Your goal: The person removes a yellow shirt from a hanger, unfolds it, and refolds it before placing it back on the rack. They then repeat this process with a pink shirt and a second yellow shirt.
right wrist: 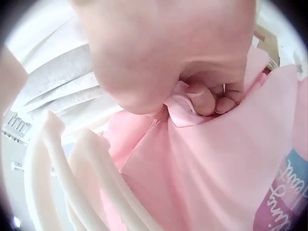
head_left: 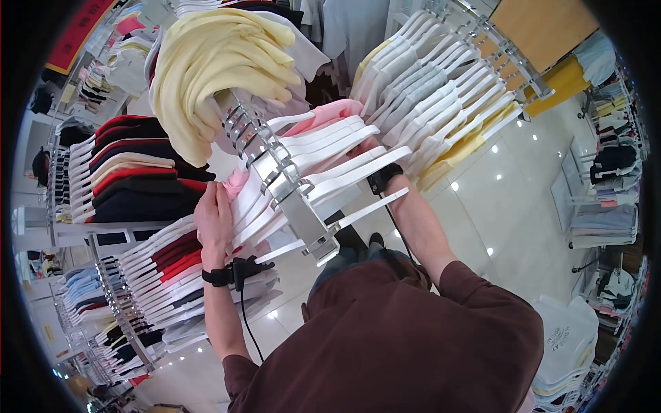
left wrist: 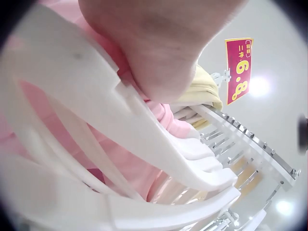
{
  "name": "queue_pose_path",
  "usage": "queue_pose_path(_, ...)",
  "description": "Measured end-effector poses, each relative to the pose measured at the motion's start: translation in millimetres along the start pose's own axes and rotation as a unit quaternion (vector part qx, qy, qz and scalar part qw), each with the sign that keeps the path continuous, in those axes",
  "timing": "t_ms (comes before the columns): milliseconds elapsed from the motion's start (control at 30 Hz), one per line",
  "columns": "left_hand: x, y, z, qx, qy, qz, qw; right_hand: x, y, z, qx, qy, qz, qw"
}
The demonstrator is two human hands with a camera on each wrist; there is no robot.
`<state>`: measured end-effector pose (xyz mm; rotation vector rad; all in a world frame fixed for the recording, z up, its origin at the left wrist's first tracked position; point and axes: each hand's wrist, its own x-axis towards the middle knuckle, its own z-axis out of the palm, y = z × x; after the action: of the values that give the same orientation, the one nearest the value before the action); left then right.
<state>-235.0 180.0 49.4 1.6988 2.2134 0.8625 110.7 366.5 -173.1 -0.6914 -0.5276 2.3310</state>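
Observation:
Fingers of my right hand [right wrist: 173, 48] curl into a pink T-shirt [right wrist: 216, 163] and pinch a fold of its cloth; printed lettering shows on its front. In the head view this hand is partly hidden behind white hangers [head_left: 354, 172]. On the other side of the metal rail [head_left: 292, 213], my left hand [head_left: 215, 220] grips bunched pink cloth [head_left: 236, 184] at the shoulder end of the hangers. The left wrist view shows the base of that hand close against the pink cloth and a white hanger [left wrist: 110, 106]; its fingertips are hidden there.
Pale yellow garments [head_left: 213, 62] hang at the rail's far end. White and grey shirts [head_left: 427, 89] fill a rack to the right. Dark and red clothes [head_left: 144, 172] hang at left, above another rack of hangers [head_left: 162, 275]. A price sign [left wrist: 238, 71] hangs overhead.

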Motion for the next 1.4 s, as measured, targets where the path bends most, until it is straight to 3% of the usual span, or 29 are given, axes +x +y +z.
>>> queue_pose_path(267, 1, -3, 6, 0.027, 0.011, 0.012, 1.0, 8, 41, -7, 0.072, -0.059, 0.027, 0.995)
queue_pose_path(467, -2, -9, 33, -0.034, 0.014, 0.014, 0.999, 8, 76, -20, 0.13, -0.106, 0.048, 0.985)
queue_pose_path(533, -3, -3, 27, -0.113, -0.02, 0.003, 0.993, 4, 89, -26, 0.145, -0.12, 0.061, 0.98)
queue_pose_path(667, -2, -43, 16, -0.098, -0.055, -0.022, 0.993, -8, 103, -54, 0.149, -0.136, 0.067, 0.977)
queue_pose_path(800, -19, -90, 24, -0.187, -0.031, -0.048, 0.981, -34, 86, -54, 0.024, -0.06, 0.127, 0.99)
queue_pose_path(933, -34, -106, 29, -0.165, -0.012, -0.094, 0.982, -54, 72, -40, -0.068, -0.05, 0.198, 0.976)
queue_pose_path(967, -36, -115, 32, -0.201, -0.004, -0.114, 0.973, -71, 59, -3, -0.165, 0.007, 0.168, 0.972)
queue_pose_path(1067, -51, -147, 43, -0.229, -0.007, -0.175, 0.958, -71, 58, -4, -0.28, 0.047, 0.129, 0.95)
queue_pose_path(1133, -71, -165, 59, -0.244, 0.008, -0.204, 0.948, -74, 55, -7, -0.246, -0.006, 0.152, 0.957)
queue_pose_path(1200, -102, -184, 78, -0.335, -0.005, -0.233, 0.913, -80, 51, -5, -0.245, 0.004, 0.168, 0.955)
queue_pose_path(1267, -127, -161, 84, -0.468, 0.019, -0.327, 0.82, -89, 50, -4, -0.345, 0.065, 0.159, 0.923)
queue_pose_path(1300, -142, -177, 95, -0.373, -0.04, -0.319, 0.87, -95, 55, -11, -0.338, 0.111, 0.159, 0.921)
queue_pose_path(1400, -173, -173, 107, -0.369, -0.126, -0.362, 0.847, -97, 57, -90, -0.364, 0.022, 0.21, 0.907)
